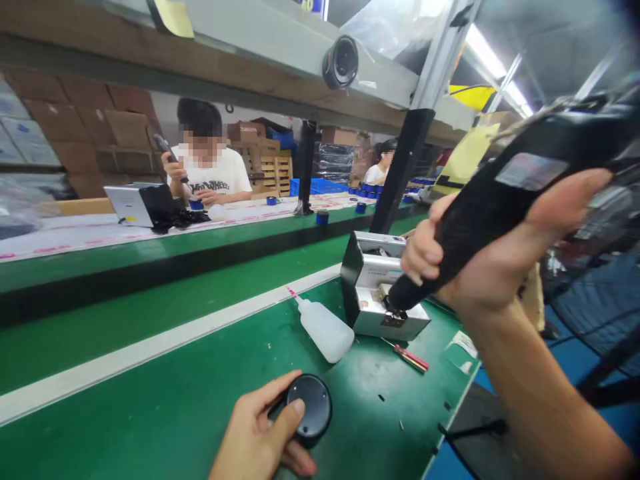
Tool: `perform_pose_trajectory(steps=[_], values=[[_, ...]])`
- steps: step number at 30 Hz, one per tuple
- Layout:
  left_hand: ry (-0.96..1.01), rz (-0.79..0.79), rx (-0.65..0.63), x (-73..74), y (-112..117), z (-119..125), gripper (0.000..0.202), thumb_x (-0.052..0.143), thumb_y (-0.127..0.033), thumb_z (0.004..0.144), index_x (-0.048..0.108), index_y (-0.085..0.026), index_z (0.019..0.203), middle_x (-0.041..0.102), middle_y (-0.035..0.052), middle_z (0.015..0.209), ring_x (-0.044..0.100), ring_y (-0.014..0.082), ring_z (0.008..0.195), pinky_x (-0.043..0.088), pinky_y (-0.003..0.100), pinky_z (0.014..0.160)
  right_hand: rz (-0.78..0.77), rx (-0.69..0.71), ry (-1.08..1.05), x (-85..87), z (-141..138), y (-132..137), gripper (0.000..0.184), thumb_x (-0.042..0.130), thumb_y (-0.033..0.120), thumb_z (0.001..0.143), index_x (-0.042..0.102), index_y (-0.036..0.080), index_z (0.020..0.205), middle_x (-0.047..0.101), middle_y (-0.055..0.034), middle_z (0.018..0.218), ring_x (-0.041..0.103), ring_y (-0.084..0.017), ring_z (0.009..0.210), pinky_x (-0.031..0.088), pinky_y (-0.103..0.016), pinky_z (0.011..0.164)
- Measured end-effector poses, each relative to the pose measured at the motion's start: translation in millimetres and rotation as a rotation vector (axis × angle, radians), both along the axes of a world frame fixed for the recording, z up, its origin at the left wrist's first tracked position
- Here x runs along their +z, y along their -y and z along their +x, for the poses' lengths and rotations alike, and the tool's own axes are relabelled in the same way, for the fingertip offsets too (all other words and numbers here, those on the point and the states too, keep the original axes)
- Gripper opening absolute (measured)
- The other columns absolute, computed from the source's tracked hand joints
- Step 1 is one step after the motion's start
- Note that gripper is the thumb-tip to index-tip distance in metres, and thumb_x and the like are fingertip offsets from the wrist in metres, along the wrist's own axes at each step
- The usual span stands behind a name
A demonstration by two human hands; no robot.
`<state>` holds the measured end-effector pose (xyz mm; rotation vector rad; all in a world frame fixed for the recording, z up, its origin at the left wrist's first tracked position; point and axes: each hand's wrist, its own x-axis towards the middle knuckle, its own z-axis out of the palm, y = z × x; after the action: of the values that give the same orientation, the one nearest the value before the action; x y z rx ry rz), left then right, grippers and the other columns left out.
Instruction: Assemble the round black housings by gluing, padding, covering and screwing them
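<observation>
Near the bottom of the view, my left hand (265, 427) grips a round black cap-like part (311, 407), thumb on its flat face, which has small holes. My right hand (480, 260) is raised on the right, wrapped round a black electric screwdriver (495, 193). The tool slants down to the left, and its tip is at the front of a grey metal box (373, 323), a screw feeder by its look; whether they touch I cannot tell. A white squeeze bottle (327, 331) lies on the green table left of the box. A small red-handled screwdriver (411, 358) lies in front of it.
A green conveyor belt (200, 283) with a white edge strip runs behind my table (150, 413). Across it sits a co-worker (213, 167) holding a similar tool, beside another grey box (133, 205). A dark post (403, 170) and overhead shelf (250, 47) stand close.
</observation>
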<state>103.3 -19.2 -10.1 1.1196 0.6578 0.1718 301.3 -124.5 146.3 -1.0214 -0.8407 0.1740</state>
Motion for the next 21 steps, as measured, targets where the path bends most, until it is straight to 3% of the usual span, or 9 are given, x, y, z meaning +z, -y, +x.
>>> perform_pose_trajectory(steps=[2, 4, 8, 10, 13, 17, 21], values=[[-0.010, -0.006, 0.000, 0.8, -0.3, 0.6, 0.114, 0.085, -0.062, 0.049, 0.044, 0.004, 0.133, 0.072, 0.0114, 0.059, 0.070, 0.0281, 0.046, 0.056, 0.031, 0.046, -0.055, -0.129, 0.002, 0.2, 30.7, 6.1, 0.072, 0.056, 0.093, 0.052, 0.050, 0.023, 0.068, 0.045, 0.0041, 0.043, 0.040, -0.013, 0.032, 0.034, -0.025, 0.030], [-0.024, 0.007, -0.007, 1.3, -0.9, 0.9, 0.115, 0.084, -0.062, 0.050, 0.042, 0.005, 0.134, 0.071, 0.0116, 0.057, 0.070, 0.0280, 0.047, 0.057, 0.030, 0.046, -0.126, -0.135, -0.036, -6.3, 51.9, 3.8, 0.073, 0.052, 0.094, 0.055, 0.050, 0.022, 0.070, 0.044, 0.0037, 0.044, 0.039, -0.012, 0.033, 0.035, -0.025, 0.031], [-0.006, 0.015, -0.009, 1.7, -1.6, 1.0, 0.111, 0.086, -0.060, 0.050, 0.045, 0.004, 0.132, 0.073, 0.0142, 0.066, 0.070, 0.0283, 0.048, 0.057, 0.031, 0.047, -0.214, -0.093, -0.098, -16.0, 60.9, -2.2, 0.070, 0.051, 0.090, 0.061, 0.052, 0.022, 0.072, 0.044, 0.0037, 0.045, 0.039, -0.010, 0.034, 0.037, -0.024, 0.033], [0.007, 0.005, 0.000, 2.2, -1.2, 0.5, 0.107, 0.086, -0.058, 0.051, 0.048, 0.002, 0.130, 0.074, 0.0173, 0.078, 0.070, 0.0277, 0.047, 0.057, 0.032, 0.046, -0.240, -0.074, -0.117, -15.8, 49.5, -0.1, 0.071, 0.053, 0.091, 0.058, 0.051, 0.021, 0.071, 0.043, 0.0041, 0.043, 0.037, -0.010, 0.033, 0.035, -0.024, 0.031], [0.015, 0.006, -0.051, 3.7, -0.6, -0.4, 0.105, 0.083, -0.059, 0.056, 0.045, 0.002, 0.133, 0.074, 0.0141, 0.071, 0.071, 0.0270, 0.050, 0.057, 0.030, 0.049, -0.244, -0.002, -0.134, -12.3, 14.9, 3.6, 0.071, 0.056, 0.091, 0.054, 0.051, 0.022, 0.070, 0.040, 0.0055, 0.041, 0.033, -0.009, 0.030, 0.033, -0.024, 0.029], [0.030, 0.002, -0.032, 4.8, 1.1, 0.5, 0.107, 0.084, -0.058, 0.053, 0.044, 0.003, 0.132, 0.072, 0.0120, 0.068, 0.070, 0.0240, 0.047, 0.055, 0.027, 0.046, -0.194, 0.247, -0.175, -7.5, -47.4, -3.8, 0.064, 0.059, 0.086, 0.059, 0.052, 0.023, 0.068, 0.043, 0.0049, 0.039, 0.035, -0.012, 0.028, 0.033, -0.026, 0.028], [0.071, 0.001, -0.014, 3.3, 4.0, 1.2, 0.090, 0.082, -0.057, 0.055, 0.054, -0.001, 0.120, 0.070, 0.0081, 0.068, 0.068, 0.0215, 0.044, 0.053, 0.025, 0.043, -0.201, 0.470, -0.204, -9.9, -88.8, -19.6, 0.064, 0.054, 0.087, 0.063, 0.057, 0.024, 0.073, 0.052, 0.0004, 0.043, 0.042, -0.017, 0.031, 0.036, -0.029, 0.029]])
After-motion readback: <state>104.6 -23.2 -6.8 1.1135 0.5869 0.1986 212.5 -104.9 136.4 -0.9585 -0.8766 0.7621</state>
